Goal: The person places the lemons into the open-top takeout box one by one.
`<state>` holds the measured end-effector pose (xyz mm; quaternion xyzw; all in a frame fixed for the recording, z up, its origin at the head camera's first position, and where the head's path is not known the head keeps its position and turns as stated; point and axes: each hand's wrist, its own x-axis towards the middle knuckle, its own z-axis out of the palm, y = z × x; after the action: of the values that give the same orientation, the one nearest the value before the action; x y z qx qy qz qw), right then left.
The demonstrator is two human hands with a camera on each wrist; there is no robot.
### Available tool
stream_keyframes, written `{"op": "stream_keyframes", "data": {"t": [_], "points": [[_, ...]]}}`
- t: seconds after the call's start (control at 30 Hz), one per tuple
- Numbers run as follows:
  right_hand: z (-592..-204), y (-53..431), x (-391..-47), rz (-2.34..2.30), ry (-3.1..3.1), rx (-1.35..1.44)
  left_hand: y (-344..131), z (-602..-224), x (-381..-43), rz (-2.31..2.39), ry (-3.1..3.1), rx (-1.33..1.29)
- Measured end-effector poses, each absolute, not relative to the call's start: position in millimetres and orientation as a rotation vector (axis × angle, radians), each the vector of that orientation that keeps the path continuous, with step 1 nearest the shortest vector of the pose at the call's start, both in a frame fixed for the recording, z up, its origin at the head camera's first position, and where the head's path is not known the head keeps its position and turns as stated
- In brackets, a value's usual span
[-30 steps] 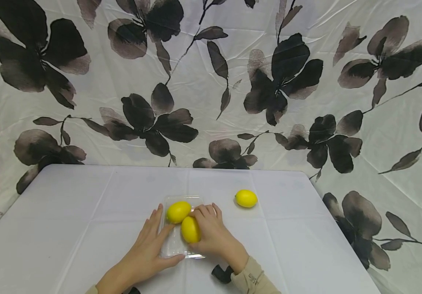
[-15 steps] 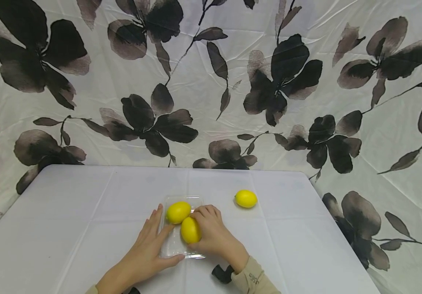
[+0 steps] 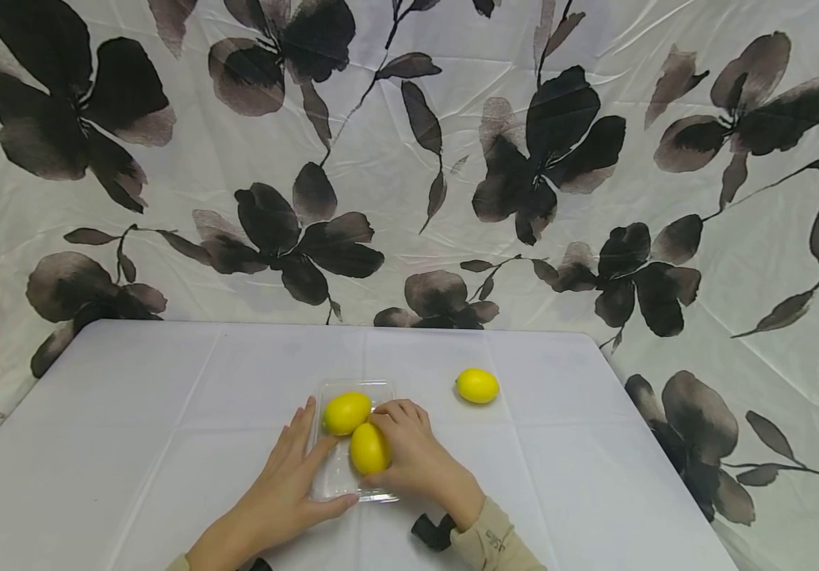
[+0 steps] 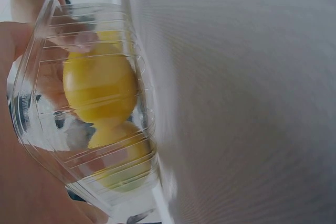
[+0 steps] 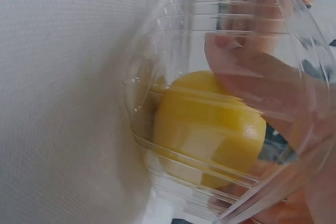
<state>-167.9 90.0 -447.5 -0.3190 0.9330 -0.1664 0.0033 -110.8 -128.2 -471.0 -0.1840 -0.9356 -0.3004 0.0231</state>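
A clear plastic box (image 3: 342,474) stands on the table with two lemons inside. The far lemon (image 3: 347,413) lies by the back left corner. Against it rests the near lemon (image 3: 369,448), which my right hand (image 3: 418,454) grips between curled fingers and thumb. My left hand (image 3: 279,485) is spread along the box's left side, fingers straight, thumb at the near edge. Through the ribbed wall in the left wrist view, both lemons show, one lemon (image 4: 100,90) larger. In the right wrist view a lemon (image 5: 205,135) sits low in the box, fingers behind it.
A third lemon (image 3: 477,386) lies on the white-covered table (image 3: 131,412), right of the box and farther back. Behind the table hangs a flower-printed cloth (image 3: 409,182). A black wrist device (image 3: 432,532) is at the right cuff.
The right hand and the lemon it grips have shifted very slightly toward the near side. The left hand, the box and the third lemon stay in place.
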Motion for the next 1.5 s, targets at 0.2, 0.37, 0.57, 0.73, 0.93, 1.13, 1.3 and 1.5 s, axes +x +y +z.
{"op": "stream_keyframes", "data": {"t": [0.2,0.37,0.57,0.73,0.93,1.13,1.3,1.5], "points": [[-448,91,-169,-0.568,2.902,-0.996,-129,-471,-111,-0.921,-2.882,-0.581],[-447,92,-172,-0.643,2.883,-1.014,-129,-471,-110,-0.926,-2.869,-0.584],[-444,96,-176,-0.878,2.813,-1.053,-129,-470,-110,-0.912,-2.857,-0.592],[-443,100,-178,-1.060,2.743,-1.049,-129,-470,-110,-0.902,-2.858,-0.587],[-444,103,-181,-1.237,2.723,-1.058,-129,-472,-110,-0.912,-2.866,-0.577],[-445,108,-185,-1.349,2.747,-1.071,-129,-474,-110,-0.922,-2.893,-0.555],[-443,111,-187,-1.431,2.769,-1.093,-128,-473,-111,-0.940,-2.901,-0.542],[-449,117,-194,-1.587,2.806,-1.069,-128,-472,-111,-0.932,-2.907,-0.541]]}}
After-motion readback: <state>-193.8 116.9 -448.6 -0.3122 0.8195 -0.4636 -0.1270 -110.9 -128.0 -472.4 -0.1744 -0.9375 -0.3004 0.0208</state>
